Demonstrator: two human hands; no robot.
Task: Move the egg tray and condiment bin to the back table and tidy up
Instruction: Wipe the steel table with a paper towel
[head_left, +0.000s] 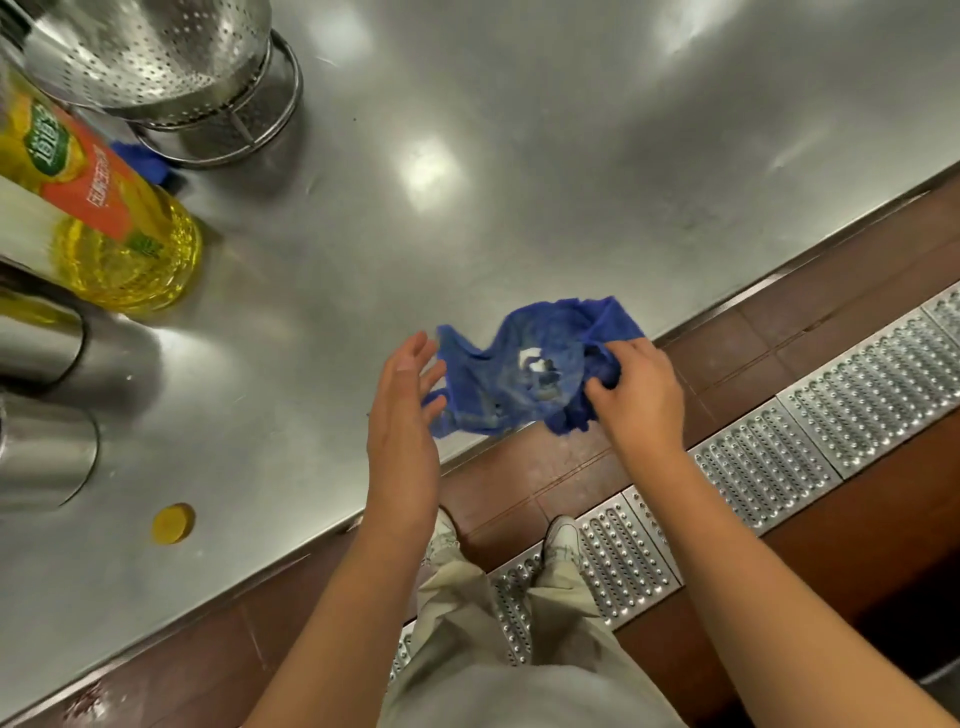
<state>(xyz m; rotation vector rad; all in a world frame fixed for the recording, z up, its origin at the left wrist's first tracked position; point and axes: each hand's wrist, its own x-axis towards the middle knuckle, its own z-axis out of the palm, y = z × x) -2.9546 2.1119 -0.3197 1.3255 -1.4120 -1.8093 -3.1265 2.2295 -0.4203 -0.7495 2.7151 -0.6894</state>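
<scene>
A crumpled blue cloth (524, 364) lies at the front edge of the steel table (467, 156), with a small white scrap and dark bits on its middle. My right hand (636, 387) grips the cloth's right end, fingers curled into the fabric. My left hand (408, 410) is held edge-on just left of the cloth, fingers straight, their tips close to the cloth's left edge. Neither the egg tray nor the condiment bin is in view.
A large oil bottle (114, 223) with an orange label stands at the left, its yellow cap (173, 524) lying loose near the table's front. Steel colanders (171, 67) sit at the back left, steel canisters (41, 395) at the left edge. Brown floor tiles and a metal drain grating (779, 457) run below.
</scene>
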